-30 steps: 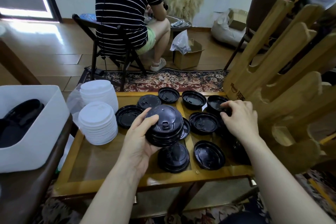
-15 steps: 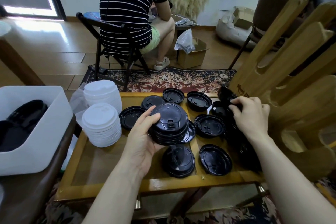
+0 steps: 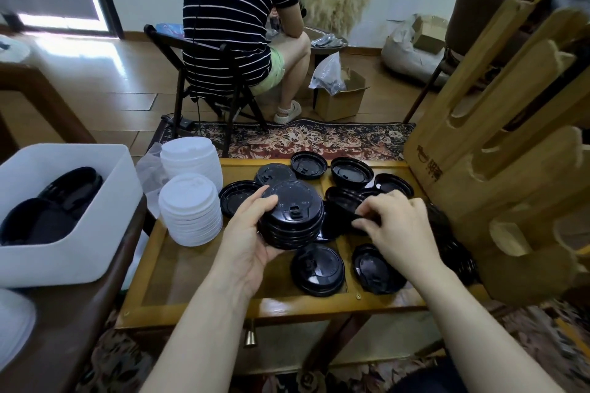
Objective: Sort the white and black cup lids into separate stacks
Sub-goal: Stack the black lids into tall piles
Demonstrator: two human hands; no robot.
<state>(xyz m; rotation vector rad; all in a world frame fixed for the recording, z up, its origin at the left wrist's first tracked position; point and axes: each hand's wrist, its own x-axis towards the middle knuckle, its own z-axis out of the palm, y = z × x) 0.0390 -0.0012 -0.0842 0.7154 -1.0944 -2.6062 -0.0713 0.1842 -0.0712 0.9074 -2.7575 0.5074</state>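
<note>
My left hand [image 3: 247, 241] grips a stack of black cup lids [image 3: 292, 214] above the small wooden table [image 3: 198, 284]. Just right of that stack, my right hand [image 3: 399, 226] pinches a single black lid [image 3: 343, 201] by its edge. Several loose black lids [image 3: 317, 269] lie scattered over the table's middle and right. Two stacks of white lids [image 3: 190, 209] stand at the table's left end, the second stack [image 3: 191, 159] right behind the first.
A white bin [image 3: 83, 249] holding black lids sits on a dark table at the left. A tall wooden rack [image 3: 498, 153] crowds the right side. A person in a striped shirt [image 3: 233, 16] sits on a folding chair beyond the table, near a cardboard box [image 3: 340, 102].
My right hand has pulled back from the far right of the table toward the held stack, carrying a black lid with it. The left hand's stack has barely moved.
</note>
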